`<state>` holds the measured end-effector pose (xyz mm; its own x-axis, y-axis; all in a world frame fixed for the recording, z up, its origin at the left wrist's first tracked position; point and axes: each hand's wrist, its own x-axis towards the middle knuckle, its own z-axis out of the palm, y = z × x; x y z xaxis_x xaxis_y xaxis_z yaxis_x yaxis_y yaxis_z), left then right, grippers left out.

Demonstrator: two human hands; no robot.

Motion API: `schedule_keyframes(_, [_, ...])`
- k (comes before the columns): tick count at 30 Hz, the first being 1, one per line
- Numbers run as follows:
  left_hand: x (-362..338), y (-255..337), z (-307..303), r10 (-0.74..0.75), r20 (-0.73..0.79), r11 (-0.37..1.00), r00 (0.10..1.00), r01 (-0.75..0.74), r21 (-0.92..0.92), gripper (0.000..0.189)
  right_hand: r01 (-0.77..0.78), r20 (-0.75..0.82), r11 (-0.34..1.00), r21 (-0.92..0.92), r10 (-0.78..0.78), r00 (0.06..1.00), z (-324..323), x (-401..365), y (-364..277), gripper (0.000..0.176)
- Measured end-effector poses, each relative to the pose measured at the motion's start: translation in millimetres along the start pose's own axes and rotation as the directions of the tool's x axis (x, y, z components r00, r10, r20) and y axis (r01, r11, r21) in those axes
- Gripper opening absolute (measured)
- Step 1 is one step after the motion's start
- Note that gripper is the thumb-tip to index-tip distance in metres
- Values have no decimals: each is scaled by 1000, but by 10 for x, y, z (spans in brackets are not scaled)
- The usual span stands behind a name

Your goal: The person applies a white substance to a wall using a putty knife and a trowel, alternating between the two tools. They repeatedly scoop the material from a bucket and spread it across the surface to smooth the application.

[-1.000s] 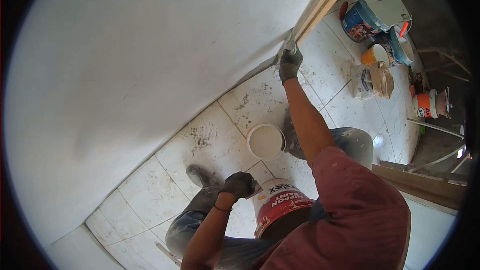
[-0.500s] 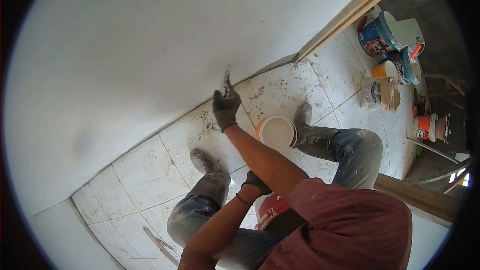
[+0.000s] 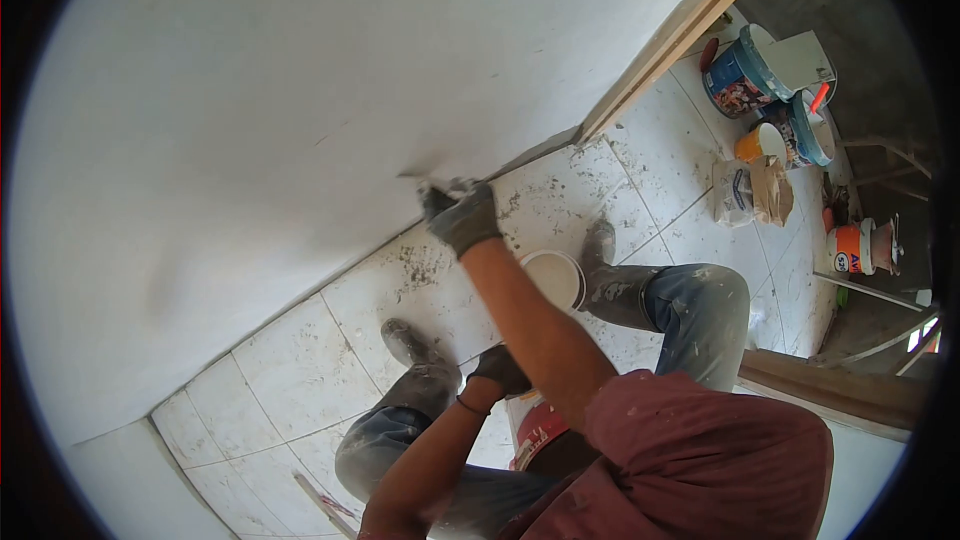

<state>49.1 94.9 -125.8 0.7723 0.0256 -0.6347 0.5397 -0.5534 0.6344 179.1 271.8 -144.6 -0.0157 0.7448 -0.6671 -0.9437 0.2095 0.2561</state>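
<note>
My right hand (image 3: 465,215), in a dark glove, is closed at the foot of the white wall (image 3: 250,120). It grips a putty knife (image 3: 420,176), whose thin blade is blurred against the wall surface. My left hand (image 3: 500,370), also gloved, is low between my knees. My right forearm partly covers it and its fingers are hidden. Near my right boot (image 3: 600,243) stands a bucket (image 3: 555,278) with pale grey contents, partly behind my right arm. A red bucket (image 3: 541,426) shows below my left hand, close to my body.
Grey crumbs lie on the white floor tiles (image 3: 420,265). A wooden door frame (image 3: 690,30) borders the wall. Beyond it stand blue buckets (image 3: 735,80), a yellow tub (image 3: 755,143), a paper bag (image 3: 770,192) and an orange-and-white bucket (image 3: 850,248). A long strip (image 3: 325,505) lies at lower left.
The putty knife has swung from pointing up to pointing left, and my right wrist has turned. My left hand has shifted slightly left. The whole view has moved a little.
</note>
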Motion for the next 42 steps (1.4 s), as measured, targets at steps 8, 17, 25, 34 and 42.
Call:
schedule_keyframes(8, [223,-213,297,9,-54,997,999,-5,76,27,389,144,911,-138,-370,918,715,-412,-2472,43])
schedule_keyframes(17, [315,-231,297,-46,108,993,993,34,110,31,857,607,441,-266,-614,504,678,-896,-2768,38])
schedule_keyframes(25, [305,-289,280,-85,144,995,986,77,66,42,728,345,-122,-674,-924,164,-426,218,-2730,32])
schedule_keyframes(34, [255,-166,153,-63,78,997,995,59,53,34,457,484,-460,-761,-872,-73,-44,800,-2581,46])
schedule_keyframes(42, [311,-188,153,-54,75,997,996,49,66,33,540,574,-404,-738,-797,189,-655,534,-2487,46])
